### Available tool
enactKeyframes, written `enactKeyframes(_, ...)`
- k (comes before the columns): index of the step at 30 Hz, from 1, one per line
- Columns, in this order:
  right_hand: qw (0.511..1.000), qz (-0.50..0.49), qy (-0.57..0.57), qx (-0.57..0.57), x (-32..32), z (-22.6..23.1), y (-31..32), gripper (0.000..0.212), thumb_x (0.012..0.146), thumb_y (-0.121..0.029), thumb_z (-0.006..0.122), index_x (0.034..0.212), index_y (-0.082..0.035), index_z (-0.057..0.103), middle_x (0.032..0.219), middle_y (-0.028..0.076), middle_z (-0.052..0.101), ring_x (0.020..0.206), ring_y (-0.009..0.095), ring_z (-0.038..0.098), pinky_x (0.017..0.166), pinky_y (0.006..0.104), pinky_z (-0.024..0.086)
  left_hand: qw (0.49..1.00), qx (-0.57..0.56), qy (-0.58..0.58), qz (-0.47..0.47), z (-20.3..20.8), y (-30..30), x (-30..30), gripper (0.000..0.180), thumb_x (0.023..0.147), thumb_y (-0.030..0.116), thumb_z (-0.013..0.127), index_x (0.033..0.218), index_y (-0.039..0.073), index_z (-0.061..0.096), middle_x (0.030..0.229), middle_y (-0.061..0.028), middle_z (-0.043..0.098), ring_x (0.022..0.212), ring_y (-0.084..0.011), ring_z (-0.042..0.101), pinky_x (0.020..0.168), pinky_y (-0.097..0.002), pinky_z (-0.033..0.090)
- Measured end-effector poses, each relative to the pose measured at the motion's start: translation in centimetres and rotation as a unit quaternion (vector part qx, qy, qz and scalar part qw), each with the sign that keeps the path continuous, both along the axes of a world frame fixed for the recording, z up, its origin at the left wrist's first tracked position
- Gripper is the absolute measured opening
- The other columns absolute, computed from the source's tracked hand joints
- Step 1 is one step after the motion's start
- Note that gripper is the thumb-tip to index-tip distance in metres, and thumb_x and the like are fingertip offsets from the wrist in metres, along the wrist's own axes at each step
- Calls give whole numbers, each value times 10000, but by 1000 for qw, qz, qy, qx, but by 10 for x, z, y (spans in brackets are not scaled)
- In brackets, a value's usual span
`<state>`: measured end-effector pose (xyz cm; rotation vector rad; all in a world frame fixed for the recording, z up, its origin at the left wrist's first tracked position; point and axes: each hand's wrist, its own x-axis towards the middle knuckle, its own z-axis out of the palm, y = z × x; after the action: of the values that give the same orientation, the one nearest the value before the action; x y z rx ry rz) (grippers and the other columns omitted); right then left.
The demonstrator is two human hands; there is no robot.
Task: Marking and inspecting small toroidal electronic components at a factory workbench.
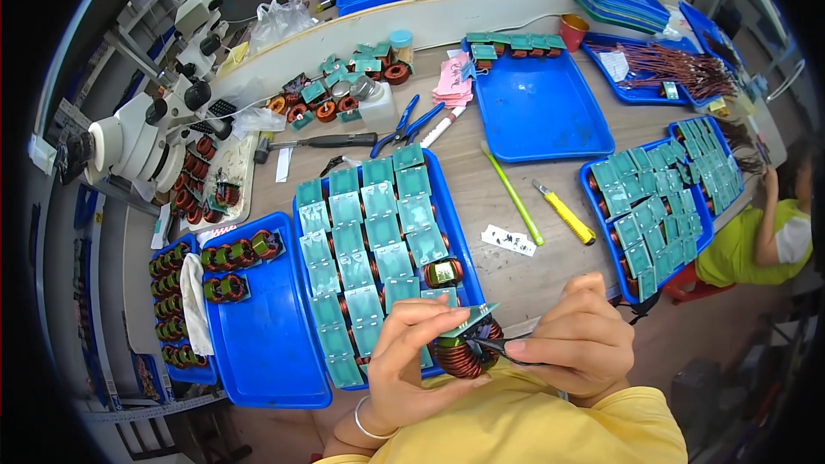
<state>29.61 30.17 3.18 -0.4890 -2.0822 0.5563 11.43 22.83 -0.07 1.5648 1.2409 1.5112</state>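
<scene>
Although apparently well advanced, not complete: one coil unit in hand

Held in the left hand (400, 369), above the near right corner of a blue tray (452, 225): one copper-wound coil unit (468, 363), tilted, with a green board (478, 316) on its upper side. Left grip: closed to the width of the unit, fingers against the board, thumb beneath the coil. Grip of the right hand (586, 342): pinched tight on a dark pointed tool (491, 344), directed at the coil just below the board. Cannot tell whether touching wire.

Judged done, or nearly so: rows of board-topped units (355, 266) across most of that tray. Judged left: the unit in hand, plus possibly one coil-up unit (443, 272) among the rows. Not determinable: condition of each placed unit, with windings largely hidden under boards.

Noted to the left on the counter: a second blue tray (268, 326), mostly bare, with a few coil-up units (241, 251) toward its far end; probably awaiting handling. Noted to the right: further board-topped units (649, 206) in another tray, probably a completed batch, though not provable from this view.
</scene>
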Motion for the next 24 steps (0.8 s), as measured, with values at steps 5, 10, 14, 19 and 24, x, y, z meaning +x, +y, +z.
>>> enactKeyframes(5, 1000, 7, -5, 5, -3, 1, 1, 340, 571, -110, 751, 907, -116, 702, 701, -51, 586, 615, 103, 516, 617, 261, 331, 1000, 5, 11, 8, 1, -2, 0, 639, 526, 156, 851, 1077, -2, 569, 993, -87, 495, 979, -226, 494, 972, -437, 383)
enactKeyframes(10, 1000, 8, -5, 8, -3, 1, 1, 341, 568, -98, 751, 905, -114, 699, 702, -50, 584, 613, 102, 516, 616, 258, 326, 1000, 5, 19, 16, 1, -2, 0, 639, 522, 164, 854, 1073, 5, 572, 988, -83, 488, 970, -224, 492, 968, -431, 383)
enactKeyframes(14, 1000, -7, -1, 2, -7, 0, 0, 265, 585, -110, 748, 847, -116, 706, 668, -47, 580, 590, 103, 514, 604, 264, 326, 999, 4, 23, 21, 0, -2, 0, 636, 519, 165, 855, 1067, 6, 575, 979, -79, 481, 966, -223, 490, 969, -427, 380)
enactKeyframes(19, 1000, -19, 3, -6, -7, 0, 0, 196, 595, -124, 748, 787, -119, 712, 636, -45, 577, 571, 105, 509, 589, 270, 324, 999, 3, 35, 23, 1, -3, 0, 638, 514, 160, 856, 1065, 2, 575, 983, -80, 475, 967, -223, 488, 974, -428, 374)
enactKeyframes(24, 1000, -15, -1, -6, -6, 1, 0, 201, 592, -126, 748, 789, -121, 712, 635, -45, 574, 573, 105, 510, 592, 273, 328, 999, 5, 35, 22, 2, -3, 0, 641, 509, 147, 856, 1066, 0, 575, 989, -82, 471, 968, -224, 487, 977, -430, 370)
